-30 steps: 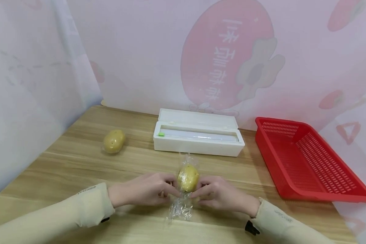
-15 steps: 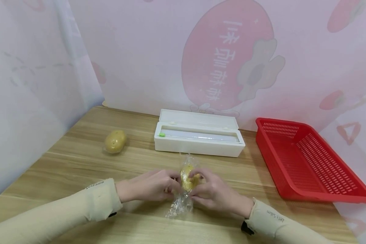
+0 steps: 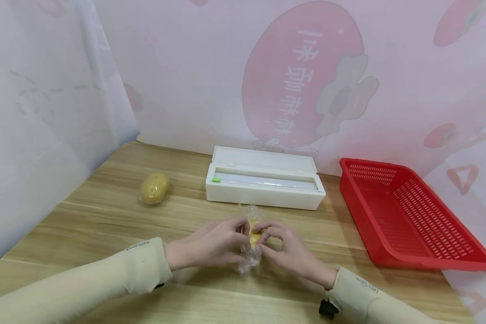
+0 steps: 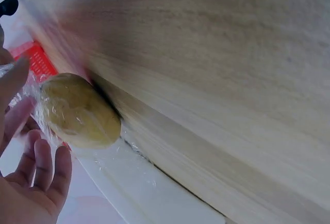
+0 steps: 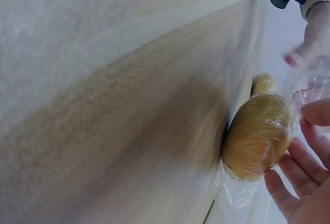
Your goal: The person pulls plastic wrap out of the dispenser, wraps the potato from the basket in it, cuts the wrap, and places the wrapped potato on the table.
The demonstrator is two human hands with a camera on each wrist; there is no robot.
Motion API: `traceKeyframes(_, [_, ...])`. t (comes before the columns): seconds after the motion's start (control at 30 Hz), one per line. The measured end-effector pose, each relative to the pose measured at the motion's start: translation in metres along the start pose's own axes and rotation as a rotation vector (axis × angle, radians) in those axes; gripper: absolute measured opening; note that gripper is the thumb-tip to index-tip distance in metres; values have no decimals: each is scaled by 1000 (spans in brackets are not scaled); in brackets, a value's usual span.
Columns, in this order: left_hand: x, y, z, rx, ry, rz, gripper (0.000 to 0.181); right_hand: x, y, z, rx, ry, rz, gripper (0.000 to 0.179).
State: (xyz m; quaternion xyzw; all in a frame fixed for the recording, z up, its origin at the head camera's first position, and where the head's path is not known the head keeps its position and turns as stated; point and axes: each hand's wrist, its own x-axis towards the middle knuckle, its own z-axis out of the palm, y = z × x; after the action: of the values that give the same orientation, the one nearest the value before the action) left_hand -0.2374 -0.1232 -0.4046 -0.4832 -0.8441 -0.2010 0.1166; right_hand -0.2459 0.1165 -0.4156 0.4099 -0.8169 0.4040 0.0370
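Note:
A potato (image 5: 260,136) in clear plastic wrap (image 3: 251,260) lies on the table between my two hands; in the head view they cover much of it. My left hand (image 3: 218,243) is at its left side, thumb and forefinger curled at the near end of the wrap. From the right, my right hand (image 3: 287,247) pinches the wrap between thumb and forefinger, and its other fingers lie against the potato in the right wrist view. In the left wrist view, the remaining left fingers (image 4: 46,167) are spread beside the potato. A second wrapped potato (image 3: 154,188) sits at the left.
A white plastic wrap dispenser (image 3: 265,193) with its lid raised stands behind the hands, a green slider (image 3: 216,179) on it. At the right is a red perforated basket (image 3: 364,216). All stand on a wooden table (image 3: 105,216) against a printed backdrop.
My left hand has moved right and over the potato's near left side. The right forefinger has come up onto the potato. The loose near end of the wrap is drawn in and crumpled closer to it.

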Motion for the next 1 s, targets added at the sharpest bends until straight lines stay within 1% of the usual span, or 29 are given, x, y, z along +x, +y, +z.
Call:
traceKeyframes(0.07, [2,-1,0,-50,28,-8,12,0,0,-1,0,0,-9,22])
traceKeyframes(0.1, [3,-1,0,-84,35,-19,11,1,0,-1,-2,-3,-18,21])
traceKeyframes(0.2, [5,-3,1,-214,40,-73,5,1,2,-3,-13,-19,-49,21])
traceKeyframes(0.3, [7,-5,2,-316,52,-133,3,2,3,-5,-30,-40,-78,30])
traceKeyframes(0.33, [7,-6,2,-339,59,-146,5,3,4,-5,-35,-44,-82,32])
traceKeyframes(0.4, [8,-7,3,-364,75,-170,8,5,4,-5,-33,-43,-90,30])
traceKeyframes(0.47, [8,-8,3,-374,88,-193,9,8,5,-4,-27,-31,-87,24])
traceKeyframes(0.57, [9,-10,4,-398,105,-235,9,13,6,-3,-11,2,-58,12])
traceKeyframes(0.67, [11,-11,5,-431,127,-268,8,17,8,-2,9,35,9,14])
traceKeyframes(0.77, [12,-13,6,-475,159,-273,4,20,11,-3,80,61,112,14])
traceKeyframes(0.87, [14,-15,8,-504,188,-247,15,24,15,-3,177,73,225,19])
traceKeyframes(0.93, [15,-16,9,-495,203,-226,22,27,16,-5,232,70,299,24])
traceKeyframes(1.0, [17,-16,9,-491,205,-229,25,30,18,-7,262,65,351,28])
